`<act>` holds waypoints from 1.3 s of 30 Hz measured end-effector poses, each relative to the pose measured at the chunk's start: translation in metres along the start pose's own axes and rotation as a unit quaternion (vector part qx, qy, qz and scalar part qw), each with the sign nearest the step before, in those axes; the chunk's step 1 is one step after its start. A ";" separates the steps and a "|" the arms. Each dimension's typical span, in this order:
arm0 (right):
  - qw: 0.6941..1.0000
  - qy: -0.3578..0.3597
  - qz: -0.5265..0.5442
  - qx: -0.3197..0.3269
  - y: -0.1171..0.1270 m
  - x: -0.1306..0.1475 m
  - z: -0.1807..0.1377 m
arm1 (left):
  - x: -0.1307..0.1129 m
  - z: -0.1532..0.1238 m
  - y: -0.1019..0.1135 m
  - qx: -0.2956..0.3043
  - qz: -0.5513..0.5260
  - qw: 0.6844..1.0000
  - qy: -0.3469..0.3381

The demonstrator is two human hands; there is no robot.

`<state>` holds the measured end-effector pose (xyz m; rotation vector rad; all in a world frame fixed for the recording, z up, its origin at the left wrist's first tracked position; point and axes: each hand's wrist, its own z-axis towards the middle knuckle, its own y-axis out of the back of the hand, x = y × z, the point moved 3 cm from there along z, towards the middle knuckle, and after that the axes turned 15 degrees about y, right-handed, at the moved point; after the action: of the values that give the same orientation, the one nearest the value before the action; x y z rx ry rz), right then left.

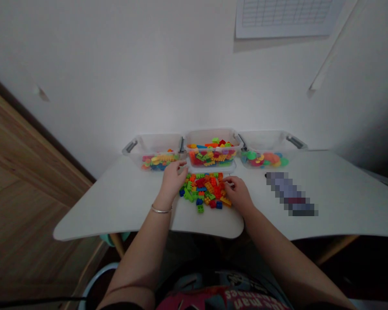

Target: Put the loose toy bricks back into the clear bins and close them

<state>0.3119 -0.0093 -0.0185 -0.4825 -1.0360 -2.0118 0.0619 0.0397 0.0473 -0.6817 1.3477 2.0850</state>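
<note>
A heap of small plastic bricks [205,190] in red, green, orange, yellow and blue lies on the white table [123,198] in front of me. My left hand [173,177], with a thin bangle at the wrist, rests at the heap's left edge, fingers curled toward the bricks near the left bin. My right hand [236,190] sits at the heap's right edge, fingers pinched among the bricks. What either hand holds is too small to make out.
Three clear plastic bins stand in a row at the back: a left bin [153,150] with mixed pieces, a middle bin [211,148] full of bricks, a right bin [267,148] with round pieces. A blurred-out object [291,193] lies right of the heap. The wall is close behind.
</note>
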 end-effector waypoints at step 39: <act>0.999 -0.024 0.038 -0.030 0.000 0.002 0.000 | -0.016 -0.057 -0.039 0.146 0.180 0.955 -0.188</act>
<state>0.3109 -0.0098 -0.0171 -0.5963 -0.9728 -1.9764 0.1072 -0.0022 0.0123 0.0931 1.5886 2.0788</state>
